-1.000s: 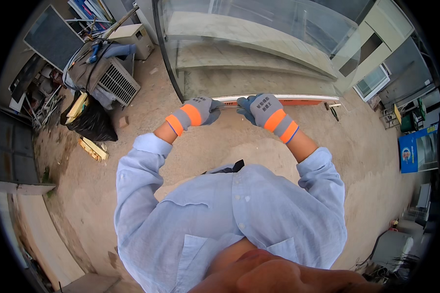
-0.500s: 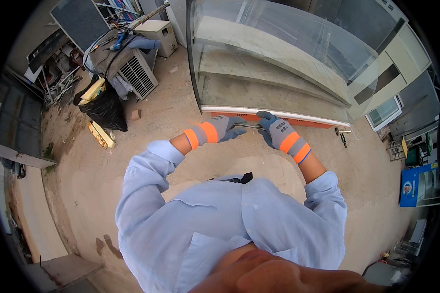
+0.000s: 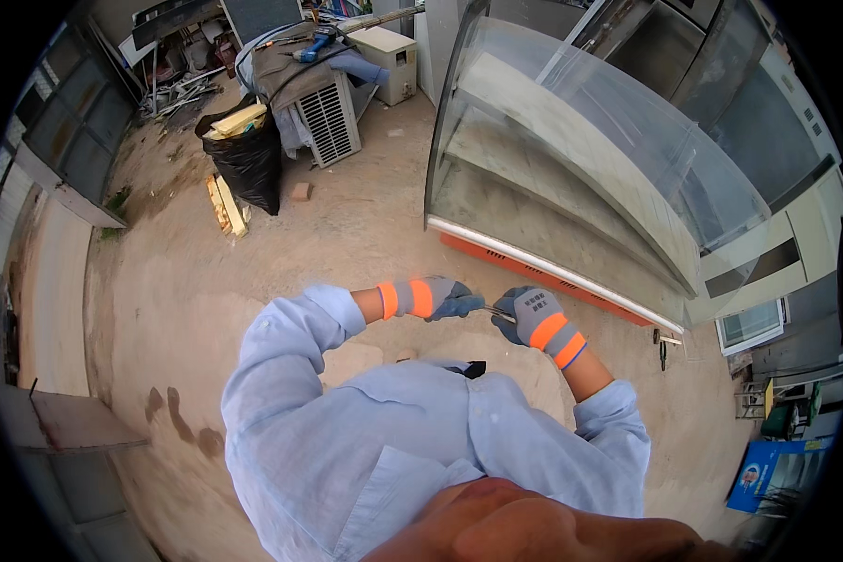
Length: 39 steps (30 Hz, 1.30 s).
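Observation:
My left hand (image 3: 437,299) and my right hand (image 3: 534,317) are in grey work gloves with orange bands, held in front of my chest. A thin, silvery rod-like metal piece (image 3: 498,312) spans the short gap between them, tilted down to the right. The left fingers are closed round one end of it, and the right fingers grip the other. Its exact kind is too small to make out. Beyond my right hand stands a display case (image 3: 571,274) with curved clear glass, inner shelves and an orange base; neither hand touches it.
At the far left an outdoor air-conditioner unit (image 3: 332,126) carries a blue power drill (image 3: 315,45) and a cloth. Beside it stand a black bag (image 3: 253,169) and yellowish foam pieces (image 3: 225,206). A small tool (image 3: 663,352) lies on the ground near the case's right corner.
My view has swung left, so the case appears farther right and the bag nearer the middle. My hands are now apart from the case's lower edge, and the metal piece is more tilted.

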{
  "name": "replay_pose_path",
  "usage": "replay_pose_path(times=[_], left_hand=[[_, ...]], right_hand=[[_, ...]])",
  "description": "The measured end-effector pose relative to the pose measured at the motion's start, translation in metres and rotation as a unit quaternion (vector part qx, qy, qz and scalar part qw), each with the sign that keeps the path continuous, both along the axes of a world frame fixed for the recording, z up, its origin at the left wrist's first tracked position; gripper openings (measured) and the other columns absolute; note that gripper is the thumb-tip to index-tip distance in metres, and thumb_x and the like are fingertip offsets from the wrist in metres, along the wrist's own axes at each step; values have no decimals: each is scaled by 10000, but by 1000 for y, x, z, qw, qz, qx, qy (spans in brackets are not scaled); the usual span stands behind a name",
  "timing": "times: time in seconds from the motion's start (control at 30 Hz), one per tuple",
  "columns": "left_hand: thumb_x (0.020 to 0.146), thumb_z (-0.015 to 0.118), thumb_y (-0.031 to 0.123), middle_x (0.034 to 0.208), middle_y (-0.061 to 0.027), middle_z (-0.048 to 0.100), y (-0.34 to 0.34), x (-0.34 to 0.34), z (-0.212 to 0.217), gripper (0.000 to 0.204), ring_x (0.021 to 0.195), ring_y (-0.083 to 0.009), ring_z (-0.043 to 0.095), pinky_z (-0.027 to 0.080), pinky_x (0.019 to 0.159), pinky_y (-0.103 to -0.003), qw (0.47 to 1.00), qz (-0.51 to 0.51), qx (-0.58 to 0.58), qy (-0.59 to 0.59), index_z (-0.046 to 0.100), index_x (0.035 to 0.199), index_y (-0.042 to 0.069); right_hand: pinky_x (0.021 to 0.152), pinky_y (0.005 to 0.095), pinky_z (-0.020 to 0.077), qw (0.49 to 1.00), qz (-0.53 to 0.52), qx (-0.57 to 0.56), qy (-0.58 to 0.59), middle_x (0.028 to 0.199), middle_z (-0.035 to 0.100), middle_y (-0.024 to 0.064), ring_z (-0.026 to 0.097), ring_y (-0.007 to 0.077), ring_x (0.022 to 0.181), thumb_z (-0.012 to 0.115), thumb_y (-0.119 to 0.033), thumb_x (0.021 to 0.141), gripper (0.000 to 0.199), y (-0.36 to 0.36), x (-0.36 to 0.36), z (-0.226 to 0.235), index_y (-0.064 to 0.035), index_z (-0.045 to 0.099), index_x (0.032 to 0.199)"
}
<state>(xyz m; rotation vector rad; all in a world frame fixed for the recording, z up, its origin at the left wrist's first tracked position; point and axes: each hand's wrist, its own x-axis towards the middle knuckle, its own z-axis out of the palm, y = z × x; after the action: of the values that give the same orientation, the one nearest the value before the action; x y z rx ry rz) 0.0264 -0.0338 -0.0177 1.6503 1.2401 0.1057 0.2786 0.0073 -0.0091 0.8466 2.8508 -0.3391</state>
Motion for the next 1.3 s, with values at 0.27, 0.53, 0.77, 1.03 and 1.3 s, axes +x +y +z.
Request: replay_pose_path(times=[0.27, 0.53, 0.77, 1.03, 1.3], left_hand=[[1033, 476, 471, 892, -42, 663, -23, 1, -26, 431, 752, -155, 639, 504, 720, -355, 988, -35, -127, -84, 599, 1233, 110], [1027, 470, 506, 793, -5, 531, -43, 16, -24, 494, 658, -124, 493, 459, 624, -309, 960, 123, -178, -176, 605, 1257, 90], [1051, 405, 506, 726, 33, 402, -66, -7, -8, 501, 604, -97, 385, 428, 559, -291, 912, 211, -254, -244, 616, 1207, 79], [1048, 463, 502, 858, 11, 581, -91, -48, -10, 441, 746, -128, 627, 547, 708, -326, 787, 313, -283, -449, 554, 1227, 109], [1052, 506, 423, 789, 62, 534, -73, -184, 6, 433, 636, -64, 436, 390, 579, -224, 787, 225, -298, -491, 576, 1323, 93]], right_hand=[[746, 463, 516, 998, 21, -52, -35, 966, 675, 131, 649, 348, 899, 597, -211, 897, 477, -3, 5, -13, -219, 539, 1370], [739, 463, 516, 985, 82, -75, 133, 975, 691, 117, 657, 369, 854, 588, -380, 956, 325, 21, 3, -19, -166, 633, 1197], [685, 448, 500, 976, 199, -6, 84, 919, 672, 102, 653, 310, 829, 637, -370, 916, 247, 26, -33, -17, -131, 649, 977], [696, 410, 519, 928, 292, 56, 225, 942, 659, 88, 653, 309, 825, 723, -196, 832, 257, 44, -107, -10, -136, 658, 1073], [751, 399, 534, 923, 286, 89, 242, 926, 659, 84, 652, 297, 872, 764, -215, 775, 429, 59, -218, 19, -133, 654, 1182]])
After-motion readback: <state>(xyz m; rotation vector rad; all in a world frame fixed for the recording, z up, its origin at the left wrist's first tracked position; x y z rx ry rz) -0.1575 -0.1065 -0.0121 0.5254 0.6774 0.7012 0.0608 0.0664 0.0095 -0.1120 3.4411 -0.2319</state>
